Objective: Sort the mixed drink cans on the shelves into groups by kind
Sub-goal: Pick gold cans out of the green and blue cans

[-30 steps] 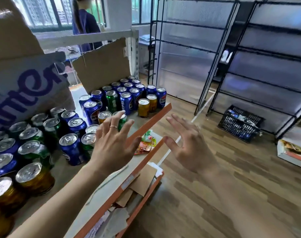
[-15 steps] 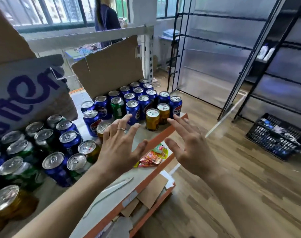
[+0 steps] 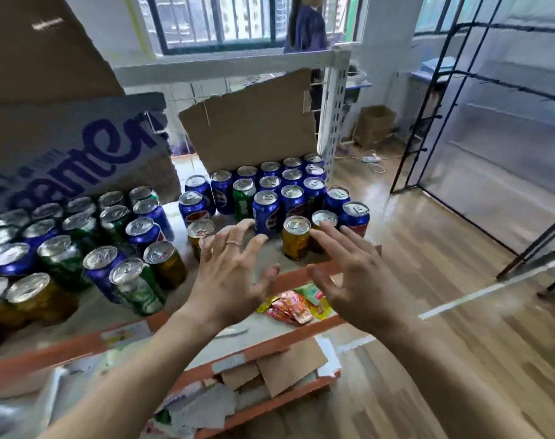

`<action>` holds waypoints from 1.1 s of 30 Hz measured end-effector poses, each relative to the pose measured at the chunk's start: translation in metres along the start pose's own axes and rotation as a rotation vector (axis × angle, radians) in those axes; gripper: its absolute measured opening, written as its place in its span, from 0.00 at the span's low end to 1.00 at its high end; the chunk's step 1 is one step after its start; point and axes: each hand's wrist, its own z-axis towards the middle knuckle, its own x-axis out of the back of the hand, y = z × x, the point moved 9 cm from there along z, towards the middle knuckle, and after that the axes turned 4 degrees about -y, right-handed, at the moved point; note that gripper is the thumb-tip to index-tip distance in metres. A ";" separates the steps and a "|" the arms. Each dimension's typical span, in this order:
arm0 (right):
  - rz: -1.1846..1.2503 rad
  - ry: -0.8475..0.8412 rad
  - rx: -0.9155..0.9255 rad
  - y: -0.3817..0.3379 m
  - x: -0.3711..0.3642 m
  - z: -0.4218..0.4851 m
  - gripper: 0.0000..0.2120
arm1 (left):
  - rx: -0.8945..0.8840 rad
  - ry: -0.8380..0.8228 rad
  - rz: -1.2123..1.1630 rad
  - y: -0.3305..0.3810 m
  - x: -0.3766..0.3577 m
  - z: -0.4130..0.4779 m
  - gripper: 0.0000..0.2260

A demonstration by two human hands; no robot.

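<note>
1. We are holding the left hand [image 3: 235, 280] over the shelf [image 3: 293, 278], fingers spread and straight, gripping nothing; a ring is showing on one finger.
2. We are holding the right hand [image 3: 349, 280] beside it, likewise spread wide and empty, its palm turned toward the left hand.
3. A gold can [image 3: 296, 237] is standing upright just beyond the gap between the hands, close to the right fingertips; we cannot tell whether they are touching it.
4. Another gold can [image 3: 200, 231] is standing just behind the left fingertips, partly hidden by them.
5. Blue cans [image 3: 266, 212], with one green can [image 3: 243, 198] among them, are standing in rows farther beyond both hands, backed by cardboard [image 3: 250, 125].
6. A mixed cluster [image 3: 133, 277] of blue, green and gold cans is standing left of the left hand.
7. Snack packets [image 3: 293, 307] are lying on a lower level, showing between the two hands.
</note>
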 end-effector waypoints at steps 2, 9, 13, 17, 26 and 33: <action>0.040 0.002 0.050 0.000 -0.004 0.008 0.29 | 0.073 0.022 -0.004 -0.005 -0.001 -0.007 0.33; 0.061 -0.155 0.166 -0.022 -0.037 0.033 0.31 | 0.232 0.060 0.033 -0.040 0.008 -0.035 0.28; 0.049 -0.176 0.207 -0.034 -0.051 0.049 0.31 | 0.290 0.043 0.029 -0.064 0.008 -0.034 0.30; 0.039 -0.198 0.201 -0.034 -0.064 0.065 0.32 | 0.284 0.047 0.027 -0.082 0.007 -0.018 0.32; -0.176 -0.185 -0.039 0.013 -0.066 0.121 0.37 | 0.120 0.002 -0.004 -0.105 0.004 0.083 0.27; -0.257 -0.237 -0.266 0.050 -0.062 0.130 0.37 | 0.058 -0.105 -0.022 -0.124 -0.029 0.167 0.29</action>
